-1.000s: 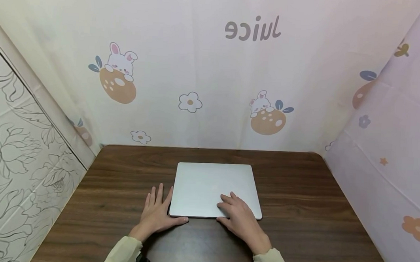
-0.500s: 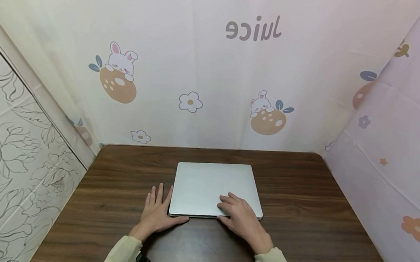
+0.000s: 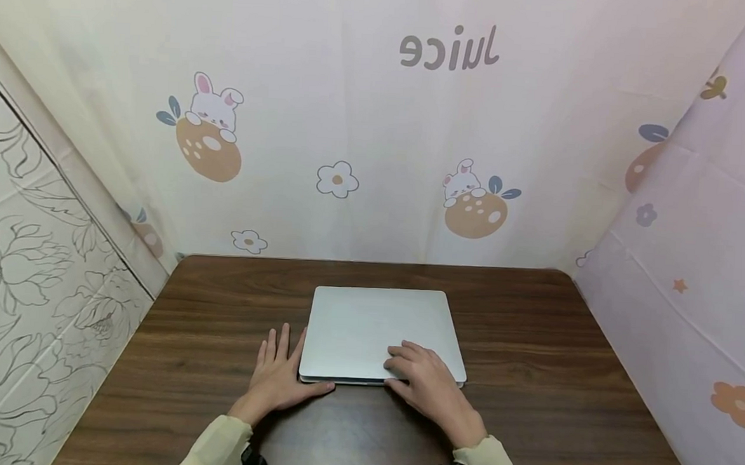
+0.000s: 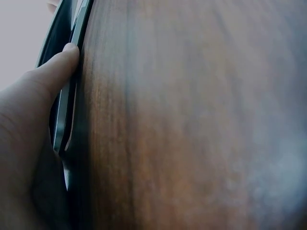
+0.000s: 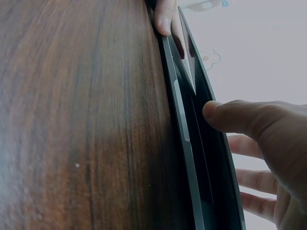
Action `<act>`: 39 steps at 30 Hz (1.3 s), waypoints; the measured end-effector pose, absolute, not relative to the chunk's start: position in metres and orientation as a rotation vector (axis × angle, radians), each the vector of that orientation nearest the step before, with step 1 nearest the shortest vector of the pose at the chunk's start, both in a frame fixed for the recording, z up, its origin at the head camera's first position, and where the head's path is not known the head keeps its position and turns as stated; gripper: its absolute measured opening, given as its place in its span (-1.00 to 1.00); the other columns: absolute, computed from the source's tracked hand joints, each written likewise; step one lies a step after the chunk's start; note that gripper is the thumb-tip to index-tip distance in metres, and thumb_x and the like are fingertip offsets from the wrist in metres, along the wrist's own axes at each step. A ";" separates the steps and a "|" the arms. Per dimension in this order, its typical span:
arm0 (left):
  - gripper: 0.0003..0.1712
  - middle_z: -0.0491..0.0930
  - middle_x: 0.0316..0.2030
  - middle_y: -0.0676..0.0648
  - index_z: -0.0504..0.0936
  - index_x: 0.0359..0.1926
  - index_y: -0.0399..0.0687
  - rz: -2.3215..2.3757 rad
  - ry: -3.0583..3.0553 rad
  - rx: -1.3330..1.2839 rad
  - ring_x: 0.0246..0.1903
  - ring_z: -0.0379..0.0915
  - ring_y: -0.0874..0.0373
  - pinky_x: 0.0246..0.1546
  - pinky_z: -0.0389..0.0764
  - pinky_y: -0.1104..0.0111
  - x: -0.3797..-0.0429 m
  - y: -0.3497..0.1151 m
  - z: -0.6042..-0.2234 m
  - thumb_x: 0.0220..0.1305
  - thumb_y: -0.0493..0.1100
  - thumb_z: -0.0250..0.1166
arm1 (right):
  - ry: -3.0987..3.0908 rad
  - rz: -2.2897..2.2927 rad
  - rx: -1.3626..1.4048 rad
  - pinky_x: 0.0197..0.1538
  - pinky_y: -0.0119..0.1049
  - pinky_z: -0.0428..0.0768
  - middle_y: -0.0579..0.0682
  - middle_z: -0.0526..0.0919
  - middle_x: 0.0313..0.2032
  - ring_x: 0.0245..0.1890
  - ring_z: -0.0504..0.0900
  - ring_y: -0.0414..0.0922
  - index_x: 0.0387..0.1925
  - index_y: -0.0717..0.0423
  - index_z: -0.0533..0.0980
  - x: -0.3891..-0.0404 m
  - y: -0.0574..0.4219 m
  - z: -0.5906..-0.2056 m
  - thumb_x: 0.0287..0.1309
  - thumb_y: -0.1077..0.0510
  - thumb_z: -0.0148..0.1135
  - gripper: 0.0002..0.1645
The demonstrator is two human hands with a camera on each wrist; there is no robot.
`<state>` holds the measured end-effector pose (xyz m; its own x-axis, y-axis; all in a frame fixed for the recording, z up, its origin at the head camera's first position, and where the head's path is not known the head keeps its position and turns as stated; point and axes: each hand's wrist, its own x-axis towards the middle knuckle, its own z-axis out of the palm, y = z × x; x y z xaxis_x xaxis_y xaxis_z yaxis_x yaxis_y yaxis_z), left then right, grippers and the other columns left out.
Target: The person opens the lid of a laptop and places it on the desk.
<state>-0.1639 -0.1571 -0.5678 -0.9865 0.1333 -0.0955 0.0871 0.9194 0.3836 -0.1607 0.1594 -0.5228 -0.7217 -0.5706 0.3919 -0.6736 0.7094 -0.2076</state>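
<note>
A silver laptop (image 3: 368, 323) lies on the wooden table, its lid raised slightly so a narrow dark gap shows along the front edge. My right hand (image 3: 430, 390) pinches the lid near the front right: in the right wrist view the thumb presses the lid's dark inner face (image 5: 206, 148) while the fingers lie on the outer side. Spread at the laptop's left front corner is my left hand (image 3: 276, 382), fingers straight along the side. Its thumb (image 4: 62, 64) rests against the front edge of the base, seen in the left wrist view.
The brown wood-grain table (image 3: 543, 354) reaches to a pale printed curtain (image 3: 378, 120) at the back. Another curtain (image 3: 671, 332) hangs along the right, and a flower-patterned panel (image 3: 42, 271) stands on the left. Dark wrist straps (image 3: 253, 463) sit at both cuffs.
The lid's front edge has lifted a little from the base, widening the gap. My right hand has risen slightly with it, while the left hand has stayed in place.
</note>
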 end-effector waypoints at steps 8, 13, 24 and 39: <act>0.50 -0.28 0.64 -0.33 -0.03 0.67 0.04 0.606 2.951 0.188 0.61 -0.48 -0.36 0.56 -0.29 -0.20 -0.162 -0.156 -0.559 -0.10 0.75 0.24 | -2.592 0.489 0.993 0.06 0.02 0.68 -0.01 0.76 0.04 0.17 0.67 0.08 -0.15 -0.05 0.75 -0.163 0.160 -0.523 0.10 0.00 0.57 -0.72; 0.50 -0.29 0.64 -0.34 -0.05 0.67 0.03 0.630 2.957 0.208 0.61 -0.50 -0.37 0.56 -0.31 -0.21 -0.163 -0.158 -0.563 -0.09 0.76 0.21 | -2.584 0.485 0.993 0.06 0.01 0.68 -0.02 0.76 0.04 0.17 0.67 0.06 -0.14 -0.04 0.76 -0.163 0.160 -0.522 0.10 0.00 0.58 -0.71; 0.51 -0.32 0.64 -0.31 -0.05 0.67 0.07 0.613 2.949 0.184 0.61 -0.53 -0.34 0.56 -0.33 -0.19 -0.165 -0.158 -0.568 -0.12 0.78 0.21 | -2.512 0.490 1.017 0.03 -0.02 0.69 -0.04 0.77 0.01 0.10 0.70 0.01 -0.15 -0.03 0.76 -0.162 0.162 -0.518 0.07 0.02 0.59 -0.71; 0.54 -0.36 0.65 -0.28 -0.08 0.67 0.11 0.604 2.956 0.183 0.61 -0.58 -0.32 0.56 -0.36 -0.19 -0.166 -0.159 -0.575 -0.16 0.84 0.15 | -2.435 0.521 1.033 0.03 -0.06 0.70 -0.09 0.79 -0.03 0.06 0.72 -0.05 -0.16 -0.08 0.78 -0.165 0.164 -0.515 0.11 0.05 0.56 -0.77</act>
<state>-0.1660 -0.1592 -0.5746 -0.9856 0.1415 -0.0920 0.0941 0.9132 0.3966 -0.1652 0.1637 -0.5151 -0.6228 -0.5751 0.5304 -0.7418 0.6496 -0.1667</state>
